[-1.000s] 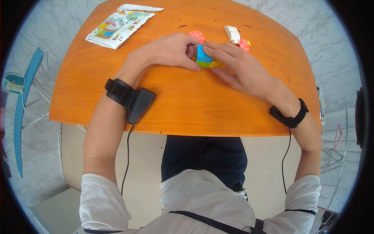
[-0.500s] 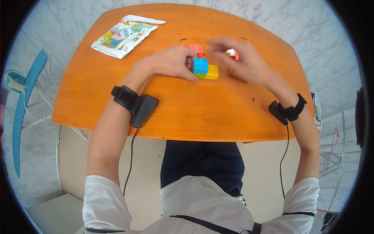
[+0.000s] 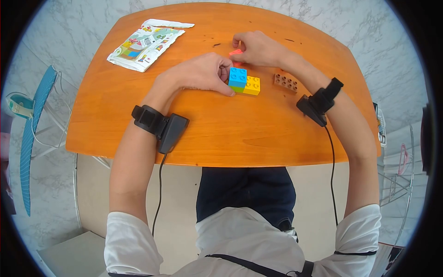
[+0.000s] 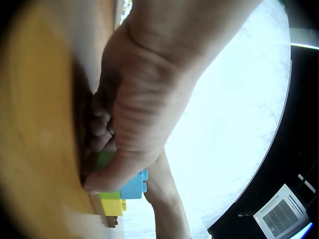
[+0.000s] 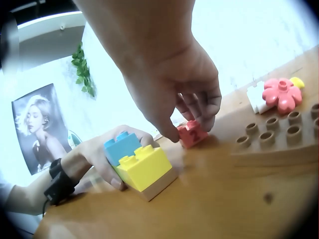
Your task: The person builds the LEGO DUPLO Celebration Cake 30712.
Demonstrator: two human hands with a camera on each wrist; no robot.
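My left hand (image 3: 200, 74) grips a small brick stack from its left side, thumb in front. The stack has a blue brick (image 3: 238, 76) on a green one (image 3: 236, 89), with a yellow brick (image 3: 252, 85) to their right; a brown base shows under the yellow brick (image 5: 147, 169) in the right wrist view. Beyond the stack, my right hand (image 3: 260, 48) pinches a red brick (image 3: 236, 54) between thumb and fingers. That red brick (image 5: 192, 133) has a printed mark on its side and sits at table level in the right wrist view.
A brown studded brick (image 3: 286, 82) lies right of the stack. Past it are a white piece (image 5: 257, 97) and a pink flower piece (image 5: 283, 94) with a yellow part behind. A printed packet (image 3: 146, 44) lies at the table's back left.
My right hand has left the stack and moved away and leftward to the red brick, uncovering the brown brick. The left hand still grips the stack.
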